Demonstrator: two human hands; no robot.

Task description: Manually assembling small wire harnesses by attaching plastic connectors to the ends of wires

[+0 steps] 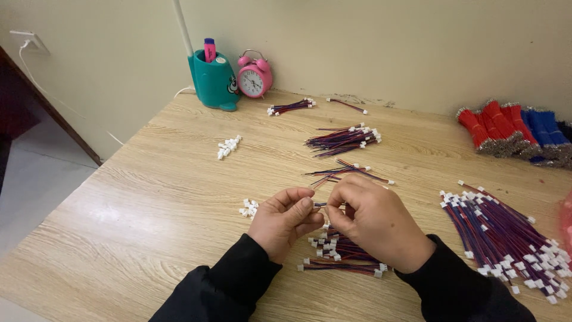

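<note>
At table centre, near the front edge: left hand (pixel 287 219) and right hand (pixel 374 222) meeting fingertip to fingertip, both pinching narrowly on one thin wire (pixel 320 204), only a short dark stretch of it showing in the gap between the thumbs. Lying just beneath the hands, a small pile (pixel 341 255) of red-and-blue leads with white plugs, partly covered by the right wrist. Sitting beside the left hand, a few loose white plugs (pixel 248 208); resting further back on the left, a second little heap of plugs (pixel 228 146). Spreading at the right, a big fan of leads (pixel 506 238), its far end running out of frame. Lying beyond the hands, three more bundles (pixel 344 139), (pixel 345 172), (pixel 290 107) and a single lead (pixel 347 105) near the wall. Standing at the back, a teal pen cup (pixel 213 80) holding a pink marker (pixel 209 50), touching a round pink alarm clock (pixel 254 76) with twin bells. Stacking at the far right, red wire bunches (pixel 491 126) and blue wire bunches (pixel 545 132) with bare metal tips, cut off by the edge. Hanging on the wall at upper left, a white socket (pixel 25 38) with a cord trailing down. Showing at the right border, a blurred pink shape, too cropped to identify. Hiding the wire's ends inside the fingers, so plug fitted or not: cannot tell. Covering both forearms, black sleeves (pixel 238 280). Bearing all of it, a pale wood-grain table (pixel 143 203).
</note>
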